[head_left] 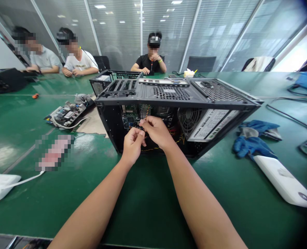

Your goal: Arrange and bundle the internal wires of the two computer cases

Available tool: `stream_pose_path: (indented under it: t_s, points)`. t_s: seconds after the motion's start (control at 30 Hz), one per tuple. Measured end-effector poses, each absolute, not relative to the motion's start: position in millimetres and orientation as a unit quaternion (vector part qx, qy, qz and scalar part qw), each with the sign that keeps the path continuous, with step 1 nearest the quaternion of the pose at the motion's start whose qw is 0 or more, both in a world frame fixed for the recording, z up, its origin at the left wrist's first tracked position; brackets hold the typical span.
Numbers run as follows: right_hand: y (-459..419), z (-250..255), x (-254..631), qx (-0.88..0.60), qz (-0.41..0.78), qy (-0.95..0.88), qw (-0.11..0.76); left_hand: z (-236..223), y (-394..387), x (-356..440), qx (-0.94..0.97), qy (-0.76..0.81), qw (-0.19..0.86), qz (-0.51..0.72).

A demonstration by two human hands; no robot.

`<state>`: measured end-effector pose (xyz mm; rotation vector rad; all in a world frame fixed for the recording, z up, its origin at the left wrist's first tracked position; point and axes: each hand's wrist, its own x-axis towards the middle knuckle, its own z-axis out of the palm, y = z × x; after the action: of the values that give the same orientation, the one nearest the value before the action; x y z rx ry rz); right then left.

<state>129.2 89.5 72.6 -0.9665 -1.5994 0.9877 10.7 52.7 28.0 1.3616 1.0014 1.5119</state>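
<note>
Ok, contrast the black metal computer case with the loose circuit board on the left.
The black metal computer case is larger than the loose circuit board. The case stands tall; the board lies low. The left hand and right hand are at the case only. Both share the glossy green table.

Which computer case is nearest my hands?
The front case, with the labelled power supply: left hand and right hand are at its opening. Another case stands behind it.

I found bright lighting: lamp reflections (100, 6) in the glass wall (117, 38), glare (1, 154) near the left edge of the table (145, 207). The computer case (179, 102) was dim inside. Dark blur obscured the right-hand corners.
</note>
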Motion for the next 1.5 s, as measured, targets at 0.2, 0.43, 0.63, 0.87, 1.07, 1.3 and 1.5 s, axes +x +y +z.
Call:
stream_pose_path:
  t_s: [0.2, 0.43, 0.63, 0.87, 1.07, 1.3, 1.5]
  points:
    - [89, 74, 130, -0.414, 0.39, -0.652, 0.501, 27, 55, 11, 0.536, 0.394, 0.438, 0.604]
    - [89, 76, 129, -0.411, 0.375, -0.648, 0.52, 27, 52, 11, 0.578, 0.431, 0.362, 0.591]
    - [90, 74, 130, -0.419, 0.35, -0.653, 0.525, 33, 44, 12, 0.63, 0.494, 0.182, 0.571]
    - [90, 73, 129, -0.426, 0.355, -0.645, 0.527, 35, 46, 13, 0.628, 0.469, 0.271, 0.559]
    - [88, 75, 128, -0.411, 0.344, -0.65, 0.539, 43, 43, 10, 0.714, 0.486, 0.0, 0.504]
    - [86, 78, 128, -0.416, 0.343, -0.642, 0.545, 57, 53, 14, 0.689, 0.511, -0.002, 0.513]
    - [86, 79, 127, -0.422, 0.326, -0.648, 0.543, 56, 64, 13, 0.663, 0.508, 0.038, 0.549]
